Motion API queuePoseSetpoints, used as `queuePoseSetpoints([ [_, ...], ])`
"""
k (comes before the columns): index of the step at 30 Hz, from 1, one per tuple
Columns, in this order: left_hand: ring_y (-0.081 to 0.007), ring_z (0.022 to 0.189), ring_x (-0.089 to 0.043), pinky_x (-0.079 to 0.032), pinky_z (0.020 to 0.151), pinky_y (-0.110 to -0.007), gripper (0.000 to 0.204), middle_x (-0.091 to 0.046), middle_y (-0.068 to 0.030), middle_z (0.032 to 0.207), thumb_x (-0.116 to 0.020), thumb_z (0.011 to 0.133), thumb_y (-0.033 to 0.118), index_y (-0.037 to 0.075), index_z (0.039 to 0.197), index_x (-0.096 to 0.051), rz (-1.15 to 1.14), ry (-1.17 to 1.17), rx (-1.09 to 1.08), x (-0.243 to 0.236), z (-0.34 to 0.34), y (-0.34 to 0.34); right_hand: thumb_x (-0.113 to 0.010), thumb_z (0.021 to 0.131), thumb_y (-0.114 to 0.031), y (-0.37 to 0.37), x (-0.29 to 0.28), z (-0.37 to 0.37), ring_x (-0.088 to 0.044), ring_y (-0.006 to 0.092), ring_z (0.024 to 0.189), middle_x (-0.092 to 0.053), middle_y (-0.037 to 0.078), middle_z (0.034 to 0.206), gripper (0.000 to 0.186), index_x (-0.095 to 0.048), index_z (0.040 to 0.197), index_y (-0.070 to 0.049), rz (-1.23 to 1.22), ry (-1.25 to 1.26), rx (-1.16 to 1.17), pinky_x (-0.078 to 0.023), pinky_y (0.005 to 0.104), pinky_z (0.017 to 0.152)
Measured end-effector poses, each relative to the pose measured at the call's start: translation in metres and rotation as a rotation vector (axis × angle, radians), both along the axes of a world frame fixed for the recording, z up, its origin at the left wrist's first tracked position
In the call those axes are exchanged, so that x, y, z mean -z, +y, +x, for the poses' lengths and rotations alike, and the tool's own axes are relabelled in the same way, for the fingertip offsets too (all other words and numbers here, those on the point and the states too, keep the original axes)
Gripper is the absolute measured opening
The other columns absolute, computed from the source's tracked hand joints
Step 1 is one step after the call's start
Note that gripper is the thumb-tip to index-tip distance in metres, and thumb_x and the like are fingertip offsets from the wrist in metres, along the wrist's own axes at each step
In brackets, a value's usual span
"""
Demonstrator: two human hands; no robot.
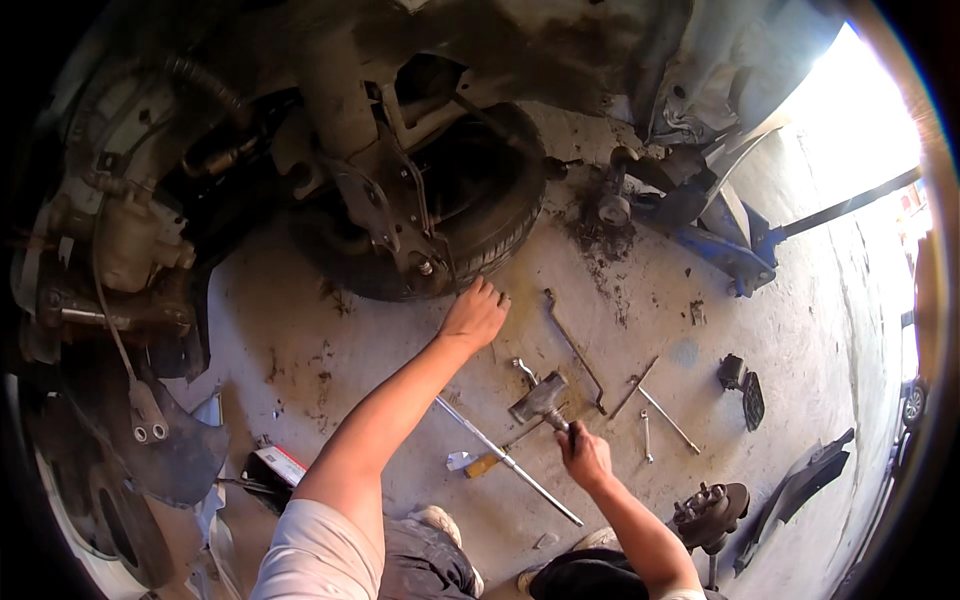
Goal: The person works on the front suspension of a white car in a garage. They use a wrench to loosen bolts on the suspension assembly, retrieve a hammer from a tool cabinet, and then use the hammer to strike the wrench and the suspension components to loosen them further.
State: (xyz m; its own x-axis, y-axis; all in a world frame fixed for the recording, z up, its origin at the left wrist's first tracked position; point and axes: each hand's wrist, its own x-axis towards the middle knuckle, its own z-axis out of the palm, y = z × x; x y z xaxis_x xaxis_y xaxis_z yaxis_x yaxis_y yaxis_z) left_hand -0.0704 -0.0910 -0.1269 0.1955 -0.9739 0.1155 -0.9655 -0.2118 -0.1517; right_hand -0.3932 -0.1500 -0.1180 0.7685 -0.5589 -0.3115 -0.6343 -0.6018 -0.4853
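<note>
My right hand (pixel 585 458) grips the handle of a hammer (pixel 538 397), whose heavy grey head hangs above the floor. My left hand (pixel 477 315) reaches forward with its fingers curled, just below the lower end of a suspension strut (pixel 385 205). What those fingers hold, if anything, is hidden. The strut's metal bracket shows a bolt (pixel 425 268) near its bottom. Beneath and behind the strut lies a tyre (pixel 510 225) on its side.
On the floor are a bent wrench (pixel 575 345), a long bar (pixel 510 460), a small spanner (pixel 647 437) and a cross-shaped tool (pixel 668 418). A blue floor jack (pixel 735 250) stands at the right. A rusty hub (pixel 710 512) sits near my right arm; a brake caliper (pixel 135 235) hangs left.
</note>
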Motion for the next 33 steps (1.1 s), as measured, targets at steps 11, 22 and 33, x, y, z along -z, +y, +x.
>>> queuePoseSetpoints([
  [11,-0.0312,0.112,-0.050,-0.040,0.096,-0.041,0.024,-0.057,-0.0144,0.111,-0.055,0.084,0.015,0.002,0.104,-0.059,-0.439,0.185,0.087,-0.001,-0.001,0.028,-0.057,0.090,-0.033,-0.053,0.036,-0.024,-0.063,0.0394,0.069,-0.064,0.020,0.074,0.030,-0.056,0.092,-0.003,-0.229,0.275,0.060,-0.049,0.0479,0.061],
  [22,-0.0385,0.113,-0.045,-0.036,0.096,-0.050,0.049,-0.051,-0.0185,0.114,-0.072,0.072,0.017,0.002,0.114,-0.053,-0.902,-0.043,-0.489,-0.089,0.059,0.111,-0.058,0.087,-0.031,0.000,-0.016,0.240,-0.059,0.0355,0.103,-0.062,0.019,0.110,0.042,-0.053,0.118,-0.002,-0.071,-0.505,-0.093,-0.048,0.0435,0.086],
  [33,-0.0271,0.119,-0.046,-0.030,0.106,-0.044,0.052,-0.056,-0.0112,0.116,-0.078,0.065,0.016,0.006,0.112,-0.057,-0.416,0.017,-0.566,-0.112,0.100,0.115,-0.050,0.090,-0.024,0.023,-0.009,0.288,-0.065,0.0400,0.077,-0.066,0.023,0.081,0.024,-0.056,0.100,-0.003,-0.202,-0.287,-0.050,-0.051,0.0492,0.070],
])
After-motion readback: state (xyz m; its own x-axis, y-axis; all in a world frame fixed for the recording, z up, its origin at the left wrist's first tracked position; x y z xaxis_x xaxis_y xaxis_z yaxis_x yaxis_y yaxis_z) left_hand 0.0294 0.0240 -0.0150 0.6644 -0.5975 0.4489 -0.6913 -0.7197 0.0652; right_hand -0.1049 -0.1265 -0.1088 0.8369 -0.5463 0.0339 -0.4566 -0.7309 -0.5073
